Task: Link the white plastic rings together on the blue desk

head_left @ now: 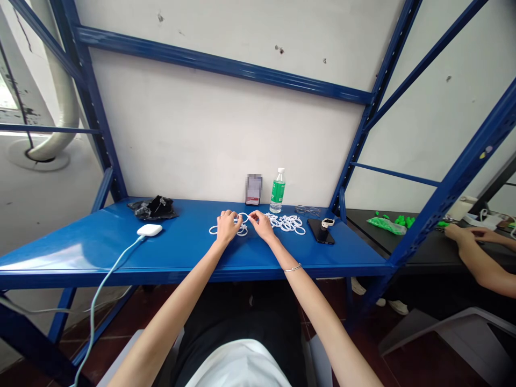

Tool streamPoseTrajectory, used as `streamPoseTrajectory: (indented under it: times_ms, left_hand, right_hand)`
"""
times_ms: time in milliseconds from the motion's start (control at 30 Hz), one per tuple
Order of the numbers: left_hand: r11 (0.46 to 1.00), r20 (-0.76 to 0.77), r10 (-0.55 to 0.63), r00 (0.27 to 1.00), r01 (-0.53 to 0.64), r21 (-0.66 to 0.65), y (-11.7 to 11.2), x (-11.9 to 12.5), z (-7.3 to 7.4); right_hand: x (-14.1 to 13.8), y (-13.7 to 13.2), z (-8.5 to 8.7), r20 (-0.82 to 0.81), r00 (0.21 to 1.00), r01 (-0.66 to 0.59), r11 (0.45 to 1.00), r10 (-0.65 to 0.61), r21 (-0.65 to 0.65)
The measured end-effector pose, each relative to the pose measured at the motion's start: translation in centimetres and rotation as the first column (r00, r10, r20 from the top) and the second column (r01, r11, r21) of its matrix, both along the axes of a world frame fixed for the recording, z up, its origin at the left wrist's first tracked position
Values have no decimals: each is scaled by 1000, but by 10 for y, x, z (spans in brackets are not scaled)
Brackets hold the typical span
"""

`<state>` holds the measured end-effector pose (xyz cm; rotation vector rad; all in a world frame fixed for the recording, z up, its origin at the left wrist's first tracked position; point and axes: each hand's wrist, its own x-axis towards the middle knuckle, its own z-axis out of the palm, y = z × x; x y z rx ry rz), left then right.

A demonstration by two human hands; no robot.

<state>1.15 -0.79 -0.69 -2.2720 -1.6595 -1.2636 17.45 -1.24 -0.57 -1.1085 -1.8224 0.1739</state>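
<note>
Between my two hands a thin white ring is held up just above the blue table. My left hand pinches the ring's left side, and my right hand has its fingertips closed on the right side. A few more white rings lie under and beside my left hand, partly hidden by it. To the right of my right hand spreads a loose pile of white rings. A bracelet circles my right wrist.
At the back stand a phone and a water bottle, with glasses beside them. A black phone with a watch lies right. Left are a black plastic bag and a white cabled box. Another person's hands work at right.
</note>
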Motion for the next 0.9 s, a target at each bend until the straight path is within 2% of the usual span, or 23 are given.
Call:
streamPoseTrajectory:
  times_ms: [333,767,900]
  left_hand:
    - [986,-34,-160,986,162,38,2,3,-4]
    - [979,-5,-190,982,190,69,7,1,-4]
    - [979,-14,-195,981,196,63,5,1,-2]
  right_hand:
    - [1,-3,3,-63,998,7,1000,-7,-4]
    - [3,10,-3,-292,942,-205,972,164,-115]
    - [5,10,-2,-324,929,-230,965,179,-124]
